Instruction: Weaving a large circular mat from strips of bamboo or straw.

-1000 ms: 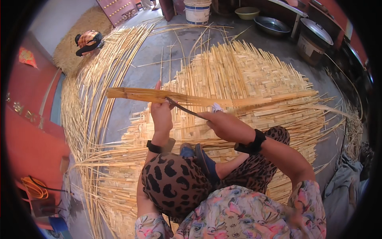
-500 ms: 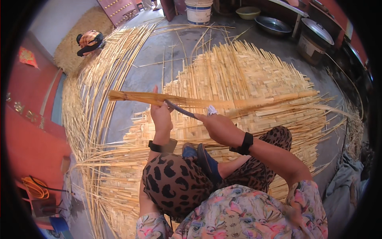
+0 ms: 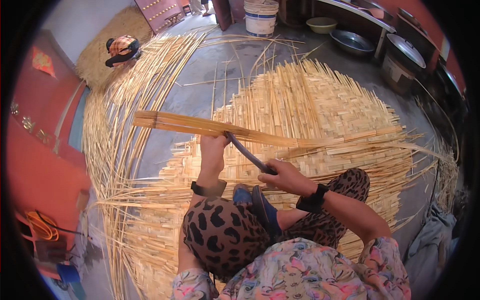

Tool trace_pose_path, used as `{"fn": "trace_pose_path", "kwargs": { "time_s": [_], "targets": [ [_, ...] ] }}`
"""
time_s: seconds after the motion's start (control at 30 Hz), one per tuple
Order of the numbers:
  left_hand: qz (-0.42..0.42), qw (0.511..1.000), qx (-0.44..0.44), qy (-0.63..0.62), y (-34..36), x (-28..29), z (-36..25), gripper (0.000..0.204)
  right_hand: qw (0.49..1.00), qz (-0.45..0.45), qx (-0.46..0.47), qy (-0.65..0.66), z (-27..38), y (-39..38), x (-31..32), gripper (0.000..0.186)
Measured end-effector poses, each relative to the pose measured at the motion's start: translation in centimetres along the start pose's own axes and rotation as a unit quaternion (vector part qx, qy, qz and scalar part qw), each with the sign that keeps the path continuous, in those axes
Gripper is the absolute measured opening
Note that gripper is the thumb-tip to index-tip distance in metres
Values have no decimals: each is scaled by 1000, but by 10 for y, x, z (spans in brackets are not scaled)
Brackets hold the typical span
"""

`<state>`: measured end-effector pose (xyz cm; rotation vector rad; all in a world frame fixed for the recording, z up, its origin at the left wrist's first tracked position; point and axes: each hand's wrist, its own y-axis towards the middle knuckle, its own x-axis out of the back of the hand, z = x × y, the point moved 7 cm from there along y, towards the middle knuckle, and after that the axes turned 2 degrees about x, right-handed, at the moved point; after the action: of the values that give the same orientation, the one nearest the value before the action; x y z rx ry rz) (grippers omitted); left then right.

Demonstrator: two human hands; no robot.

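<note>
My left hand is closed around the underside of a long, flat, split reed strip, which lies across in front of me above a woven reed mat. The strip's wide end sticks out to the left, and its other end runs right over the mat. In my right hand, fingers closed, is one end of a dark, slim, curved tool; its exact kind is unclear. The tool's far tip meets the strip right beside my left hand.
Loose reeds spread along the left. Farther back stand a white bucket, a yellowish basin, a metal basin and a lidded pot. An orange-plaid and black object rests among the reeds. Grey cloth lies at right.
My right hand has moved down and a little right, and the tool now slopes more steeply. The strip tilts down more toward the right. The whole view has shifted slightly.
</note>
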<state>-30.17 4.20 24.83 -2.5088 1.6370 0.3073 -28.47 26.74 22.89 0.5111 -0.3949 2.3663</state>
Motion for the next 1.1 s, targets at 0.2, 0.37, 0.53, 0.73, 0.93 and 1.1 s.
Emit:
{"fn": "trace_pose_path", "kwargs": {
  "time_s": [0.2,0.37,0.53,0.73,0.93,1.1],
  "targets": [
    [31,998,-41,-38,-4,-23,-2,22,986,-70,31,148,38,20,8,30],
    [-64,996,-38,-52,-2,-3,12,22,991,-66,35,115,47,27,-5,39],
    [29,980,45,-190,-8,4,78,14,976,-56,204,40,130,24,-12,34],
    [-92,987,128,36,-10,-7,59,14,933,36,347,-92,245,-32,-35,41],
    [-160,986,42,-23,-13,19,21,15,984,4,167,-57,101,-20,7,49],
    [-86,994,-15,-70,-3,19,20,16,988,-62,111,-83,27,-37,27,48]
  ]
}}
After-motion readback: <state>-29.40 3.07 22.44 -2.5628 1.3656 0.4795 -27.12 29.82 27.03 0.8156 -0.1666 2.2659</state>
